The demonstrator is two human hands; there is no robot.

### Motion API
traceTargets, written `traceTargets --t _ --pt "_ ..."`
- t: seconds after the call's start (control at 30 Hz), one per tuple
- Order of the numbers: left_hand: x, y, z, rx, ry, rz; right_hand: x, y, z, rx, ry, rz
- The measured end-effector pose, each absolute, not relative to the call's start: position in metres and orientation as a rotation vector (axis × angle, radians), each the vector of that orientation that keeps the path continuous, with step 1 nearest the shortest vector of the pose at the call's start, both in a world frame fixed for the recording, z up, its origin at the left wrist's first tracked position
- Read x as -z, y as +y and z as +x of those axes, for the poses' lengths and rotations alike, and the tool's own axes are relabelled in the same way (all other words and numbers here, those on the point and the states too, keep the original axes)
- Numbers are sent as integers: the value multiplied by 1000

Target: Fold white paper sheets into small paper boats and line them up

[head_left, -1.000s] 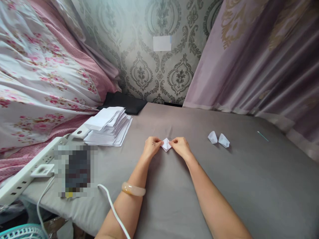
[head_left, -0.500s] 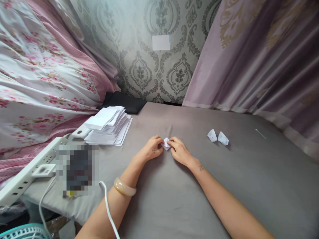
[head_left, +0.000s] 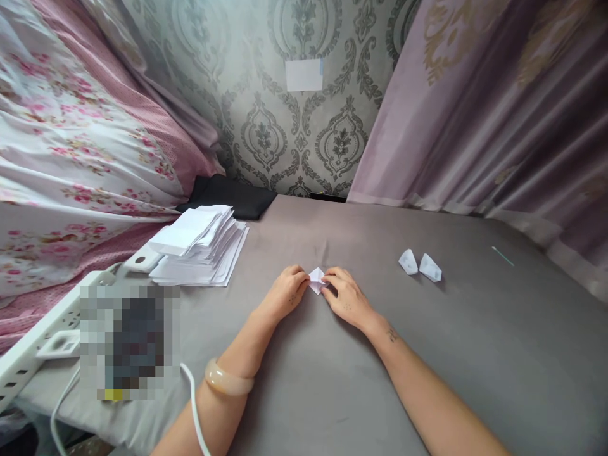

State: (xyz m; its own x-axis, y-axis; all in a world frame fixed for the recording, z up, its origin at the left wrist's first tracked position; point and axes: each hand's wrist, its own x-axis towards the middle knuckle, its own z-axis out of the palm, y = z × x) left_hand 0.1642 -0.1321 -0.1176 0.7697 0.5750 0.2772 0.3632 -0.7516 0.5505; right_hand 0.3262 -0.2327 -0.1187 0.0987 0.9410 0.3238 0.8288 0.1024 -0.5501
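Between my two hands is a small piece of folded white paper (head_left: 317, 280), diamond-like in outline, low over the grey cloth. My left hand (head_left: 288, 290) pinches its left corner between thumb and fingers. On the other side my right hand (head_left: 346, 294) grips the right corner, thumb below and fingers above. Two small folded paper pieces (head_left: 408, 262) lie close together on the cloth to the right. A pale bangle (head_left: 228, 378) circles my left forearm.
A tall stack of white paper (head_left: 197, 247) stands at the left, before a black folded cloth (head_left: 232, 195). A power strip (head_left: 42, 335), a white cable (head_left: 194, 405) and a blurred-out object (head_left: 137, 339) are nearer me. A thin green stick (head_left: 502, 256) lies far right.
Both hands have drawn slightly apart, and more of the folded paper shows between them. The whole view has shifted a little.
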Motion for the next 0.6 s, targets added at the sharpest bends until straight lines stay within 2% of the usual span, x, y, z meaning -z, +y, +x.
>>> traceTargets --t 0.23,0.6 --pt "109 -134 172 -519 1021 2162 120 -224 329 -336 -1507 -1811" --pt "113 -133 179 -536 1092 2172 127 -218 327 -312 -1333 -1907"
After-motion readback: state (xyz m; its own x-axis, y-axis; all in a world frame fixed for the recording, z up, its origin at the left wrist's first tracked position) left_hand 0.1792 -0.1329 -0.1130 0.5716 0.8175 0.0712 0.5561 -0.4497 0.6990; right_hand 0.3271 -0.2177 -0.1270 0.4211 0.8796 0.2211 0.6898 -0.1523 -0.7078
